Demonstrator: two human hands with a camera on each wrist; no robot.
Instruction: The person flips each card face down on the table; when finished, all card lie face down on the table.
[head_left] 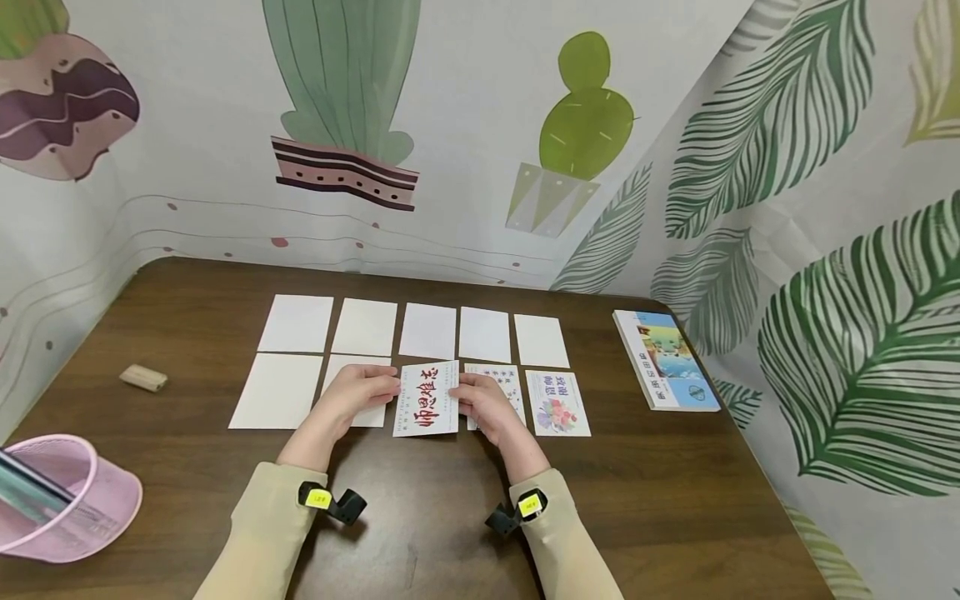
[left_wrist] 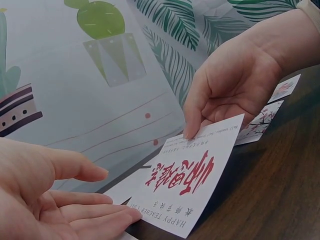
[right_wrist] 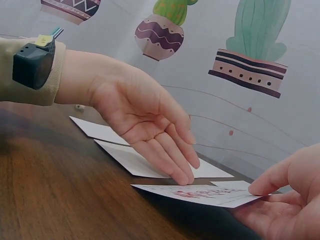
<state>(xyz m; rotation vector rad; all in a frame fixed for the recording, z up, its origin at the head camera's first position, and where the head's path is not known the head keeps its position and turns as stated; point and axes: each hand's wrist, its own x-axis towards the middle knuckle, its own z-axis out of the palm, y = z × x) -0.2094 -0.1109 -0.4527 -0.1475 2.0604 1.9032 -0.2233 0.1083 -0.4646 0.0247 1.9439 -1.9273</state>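
Note:
A white greeting card with red Chinese characters is tilted a little above the table. My right hand pinches its right edge between thumb and fingers. At the card's other edge is my left hand; its fingers are nearly straight, their tips at the edge, and the thumb stands apart from the card. Partly behind my right hand lies a printed card with a branch pattern. To its right lies a card with a bouquet. My left hand partly covers a blank card.
Several blank white cards form a far row, with another blank card at the near left. A thick picture-covered stack or book lies at the right. On the left are a small wooden block and a pink mesh pen holder.

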